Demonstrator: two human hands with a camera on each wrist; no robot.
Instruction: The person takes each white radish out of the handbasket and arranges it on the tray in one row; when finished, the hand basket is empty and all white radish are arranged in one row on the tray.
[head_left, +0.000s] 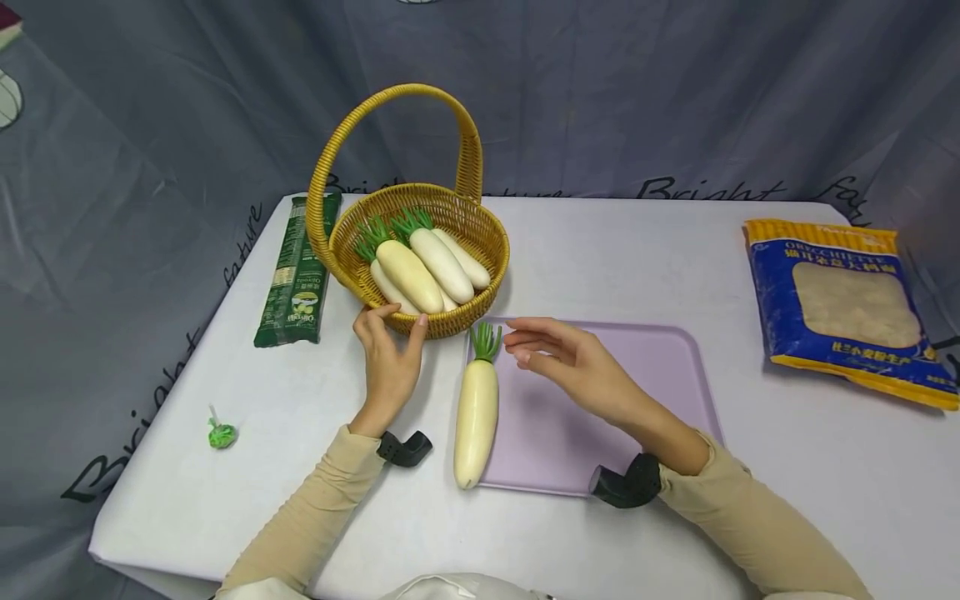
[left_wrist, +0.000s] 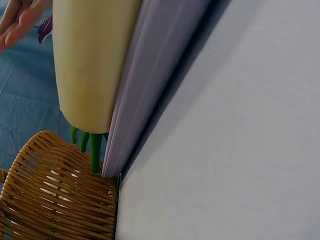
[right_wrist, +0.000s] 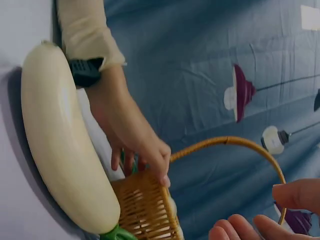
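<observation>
My left hand point(head_left: 390, 364) is at the near rim of a wicker basket point(head_left: 483, 221), its thumb and fingers bent against the rim and wall. Inside the basket lie several white radishes point(head_left: 442, 262) with green tops. Another white radish point(head_left: 476, 421) rests along the left edge of a lilac tray point(head_left: 585, 417), green stalks pointing towards the basket. Over the tray, just right of those stalks, my right hand point(head_left: 573, 362) hovers with nothing in it, fingers loosely bent. The right wrist view shows the left hand point(right_wrist: 130, 125) against the basket point(right_wrist: 142, 205).
A dark green packet point(head_left: 300, 275) lies left of the basket, partly behind its handle. Near the table's left side sits a small green bundle point(head_left: 222, 435). A blue and yellow pasta bag point(head_left: 847, 308) lies at the right. Grey printed cloth point(head_left: 600, 92) hangs behind the table.
</observation>
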